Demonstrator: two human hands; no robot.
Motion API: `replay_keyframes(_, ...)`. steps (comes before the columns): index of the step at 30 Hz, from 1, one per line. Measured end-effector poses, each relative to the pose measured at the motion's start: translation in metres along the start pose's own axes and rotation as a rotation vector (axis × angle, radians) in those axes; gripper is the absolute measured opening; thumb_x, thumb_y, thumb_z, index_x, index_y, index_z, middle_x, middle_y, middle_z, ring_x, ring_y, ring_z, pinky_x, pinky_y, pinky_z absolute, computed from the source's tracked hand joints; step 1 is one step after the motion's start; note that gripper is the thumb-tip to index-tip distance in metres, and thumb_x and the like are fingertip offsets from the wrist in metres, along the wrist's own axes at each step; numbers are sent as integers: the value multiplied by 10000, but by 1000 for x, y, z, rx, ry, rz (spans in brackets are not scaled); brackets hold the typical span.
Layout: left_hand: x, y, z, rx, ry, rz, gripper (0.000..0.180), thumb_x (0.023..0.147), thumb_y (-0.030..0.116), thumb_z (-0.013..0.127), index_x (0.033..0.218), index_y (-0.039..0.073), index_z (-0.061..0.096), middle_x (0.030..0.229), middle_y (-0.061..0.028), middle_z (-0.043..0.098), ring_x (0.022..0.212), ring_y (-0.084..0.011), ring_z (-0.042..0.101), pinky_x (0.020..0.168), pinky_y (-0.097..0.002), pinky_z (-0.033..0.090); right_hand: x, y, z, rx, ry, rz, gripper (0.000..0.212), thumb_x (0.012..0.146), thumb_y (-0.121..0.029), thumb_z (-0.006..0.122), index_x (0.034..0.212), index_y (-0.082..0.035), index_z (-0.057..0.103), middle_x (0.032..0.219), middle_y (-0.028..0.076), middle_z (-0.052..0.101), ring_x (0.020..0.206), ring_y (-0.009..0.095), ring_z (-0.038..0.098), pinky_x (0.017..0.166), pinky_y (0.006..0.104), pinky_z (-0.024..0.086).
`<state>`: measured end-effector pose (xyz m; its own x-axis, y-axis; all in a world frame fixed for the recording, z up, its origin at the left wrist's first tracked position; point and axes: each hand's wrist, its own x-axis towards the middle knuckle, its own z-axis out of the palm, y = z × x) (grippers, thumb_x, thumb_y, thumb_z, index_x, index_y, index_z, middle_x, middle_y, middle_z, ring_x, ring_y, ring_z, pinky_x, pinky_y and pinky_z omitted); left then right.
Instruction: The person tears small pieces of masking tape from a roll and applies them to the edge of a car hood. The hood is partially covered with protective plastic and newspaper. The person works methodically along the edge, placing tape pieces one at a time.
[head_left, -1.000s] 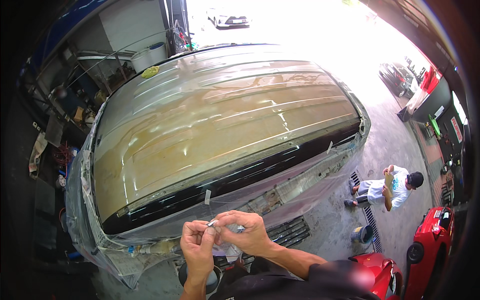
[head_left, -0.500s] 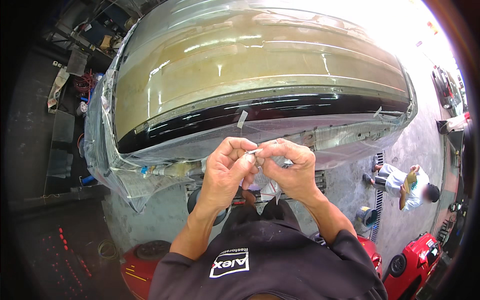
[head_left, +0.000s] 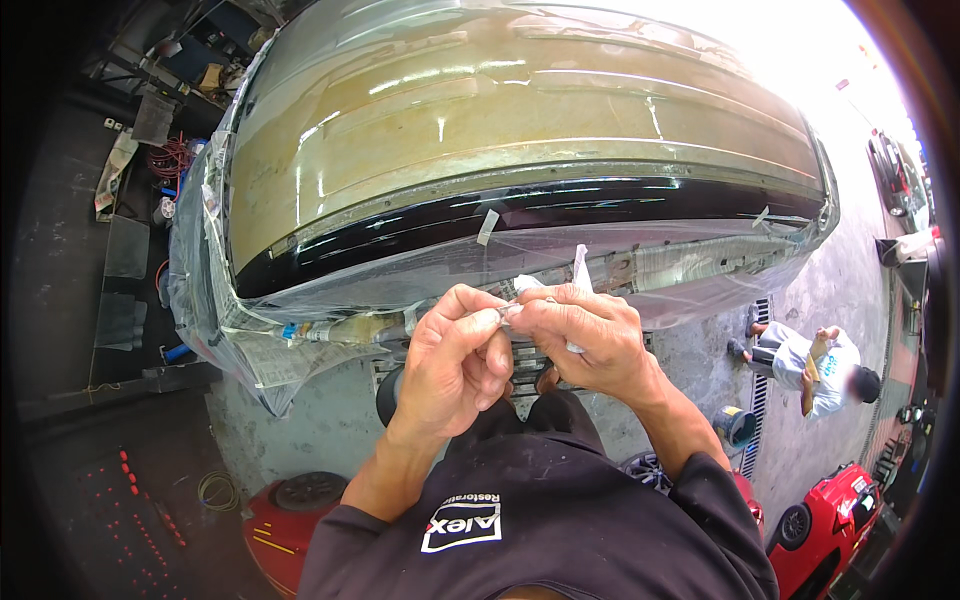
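Observation:
In front of my body, both hands are raised with their fingertips meeting. My left hand (head_left: pixel 447 358) pinches one end of a small pale scrap (head_left: pixel 505 310), and my right hand (head_left: pixel 590 338) pinches the other. Its kind is too small to tell. Thin white crumpled material (head_left: pixel 582 266) sticks up past the fingers of my right hand; whether it is paper or film I cannot tell. Beyond my hands lies a vehicle roof (head_left: pixel 540 115), dull olive, with a glossy black side strip (head_left: pixel 560 208). A whitish piece of tape (head_left: pixel 488 227) hangs at that strip's lower edge.
Clear plastic sheeting (head_left: pixel 400 280) and newspaper (head_left: pixel 280 362) cover the vehicle's side. A bucket (head_left: pixel 738 428) stands at right by a floor drain (head_left: pixel 757 395). Another person (head_left: pixel 825 372) is farther right. Red cars (head_left: pixel 825 520) are parked behind me. Dark shelving lines the left.
My fingertips have closed tighter round the small scrap, and my right hand has turned over. The white material that hung below my right hand now sticks up beyond it.

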<state>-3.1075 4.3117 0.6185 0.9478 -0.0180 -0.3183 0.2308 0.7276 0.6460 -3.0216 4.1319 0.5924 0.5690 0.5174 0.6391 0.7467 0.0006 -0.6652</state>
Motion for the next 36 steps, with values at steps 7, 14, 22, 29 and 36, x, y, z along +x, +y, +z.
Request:
replay_keyframes(7,3,-10,-16,443,-40,307,106,1092,101,592,1136,5,605,799,-104,697,539,-104,576,445,-236,455,5,-11,4,96,9,187,230,875,30,785,1089,-41,739,1026,121,758,832,246,760,677,326,610)
replay_keyframes(14,5,-8,-16,493,90,293,90,1069,98,631,1093,12,621,810,-44,692,578,-28,573,496,-206,480,4,-4,18,235,33,315,237,872,42,774,1091,-43,741,1002,111,759,855,218,754,734,320,591)
replay_keyframes(22,-2,-28,-55,493,152,265,171,1064,105,662,1211,20,637,913,-57,735,724,-70,655,610,-238,529,-6,11,51,383,-14,615,162,906,44,750,1055,-22,756,991,62,750,878,141,716,770,300,581)
replay_keyframes(29,-7,-25,-124,1050,100,447,265,972,-3,727,1227,-6,653,1026,-147,774,827,-173,755,680,-324,589,-18,20,103,787,3,1057,83,987,-35,747,1068,-19,760,954,-9,720,719,6,580,602,189,449)
replay_keyframes(36,7,-1,-158,958,180,419,198,969,-43,695,1166,-33,689,961,-104,746,751,-122,718,640,-284,569,-5,46,142,635,-147,992,171,1009,-125,765,1123,3,765,1024,37,764,900,103,714,765,261,600)
